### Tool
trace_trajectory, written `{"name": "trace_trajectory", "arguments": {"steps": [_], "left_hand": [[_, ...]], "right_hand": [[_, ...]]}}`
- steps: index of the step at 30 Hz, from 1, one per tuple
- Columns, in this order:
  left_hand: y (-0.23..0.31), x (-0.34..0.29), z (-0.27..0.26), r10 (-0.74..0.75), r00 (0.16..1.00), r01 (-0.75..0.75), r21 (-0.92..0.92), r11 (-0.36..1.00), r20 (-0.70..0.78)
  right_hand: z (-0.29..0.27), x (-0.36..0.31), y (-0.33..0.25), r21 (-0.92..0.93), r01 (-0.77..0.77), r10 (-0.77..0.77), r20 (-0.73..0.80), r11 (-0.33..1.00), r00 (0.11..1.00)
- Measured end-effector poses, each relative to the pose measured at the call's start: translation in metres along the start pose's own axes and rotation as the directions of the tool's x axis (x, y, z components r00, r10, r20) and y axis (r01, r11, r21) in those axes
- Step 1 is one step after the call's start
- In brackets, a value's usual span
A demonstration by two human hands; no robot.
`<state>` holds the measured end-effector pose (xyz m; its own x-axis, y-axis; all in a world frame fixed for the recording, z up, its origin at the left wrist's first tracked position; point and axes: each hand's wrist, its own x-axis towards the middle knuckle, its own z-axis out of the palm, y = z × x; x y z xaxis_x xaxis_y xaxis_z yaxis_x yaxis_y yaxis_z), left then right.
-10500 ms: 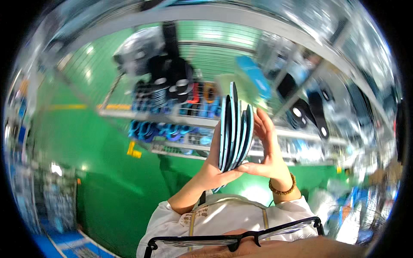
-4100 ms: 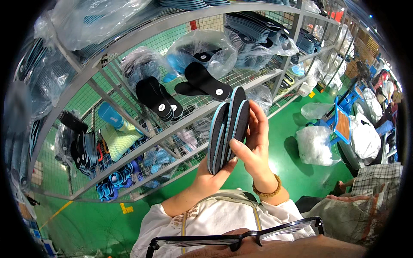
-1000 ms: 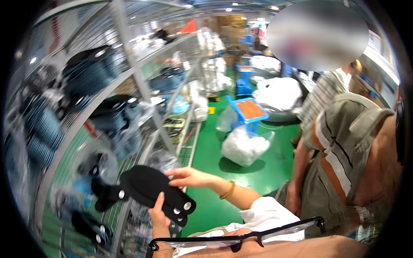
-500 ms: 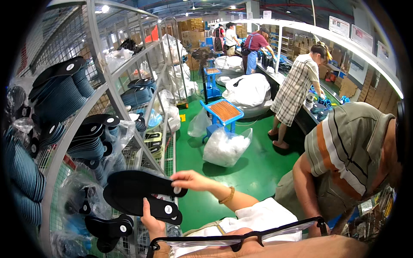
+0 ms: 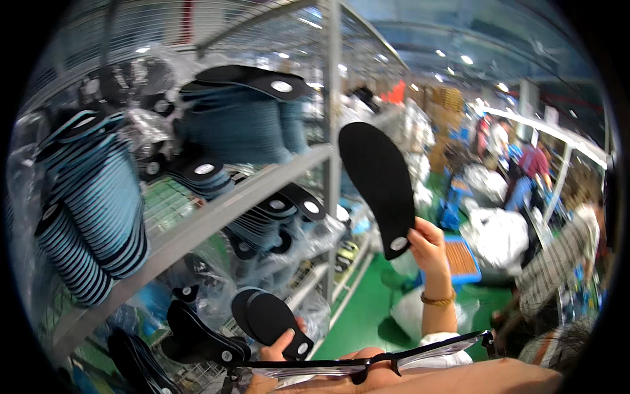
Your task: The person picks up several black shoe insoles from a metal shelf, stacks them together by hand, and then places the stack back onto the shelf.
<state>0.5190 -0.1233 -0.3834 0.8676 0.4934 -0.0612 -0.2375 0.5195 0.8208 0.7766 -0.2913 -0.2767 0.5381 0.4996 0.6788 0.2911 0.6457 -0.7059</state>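
Raised in front of the shelving is a black insole (image 5: 377,184) with a round white sticker at its heel. My right hand (image 5: 430,246) grips it by the heel end, toe upward. Lower down, my left hand (image 5: 281,345) is closed on a small stack of black insoles (image 5: 266,318), thumb on top near the white sticker. The fingers beneath that stack are mostly hidden. Next to my left hand, more black insoles (image 5: 197,331) lie on the lower shelf.
A grey metal rack (image 5: 197,230) fills the left, bearing tall stacks of blue-and-black insoles (image 5: 239,118) and clear plastic bags (image 5: 216,276). Beyond it are a blue stool (image 5: 462,259) with a slatted top, white sacks (image 5: 495,233), and people at a lit bench.
The view has swung left toward the rack. My right hand has lifted one insole up and away from the stack; my left hand keeps the others low.
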Motion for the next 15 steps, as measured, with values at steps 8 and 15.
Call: {"name": "trace_trajectory", "arguments": {"steps": [8,15], "left_hand": [[-0.035,0.056,0.013,0.207,0.978,-0.204,-0.107,0.973,0.021],[-0.041,0.066,0.035,0.503,0.847,-0.512,-0.524,0.681,-0.175]], "right_hand": [[0.073,0.203,-0.069,0.244,0.148,-0.214,0.268,0.958,0.940],[0.163,0.339,-0.008,-0.411,0.305,-0.178,0.320,0.859,0.931]]}}
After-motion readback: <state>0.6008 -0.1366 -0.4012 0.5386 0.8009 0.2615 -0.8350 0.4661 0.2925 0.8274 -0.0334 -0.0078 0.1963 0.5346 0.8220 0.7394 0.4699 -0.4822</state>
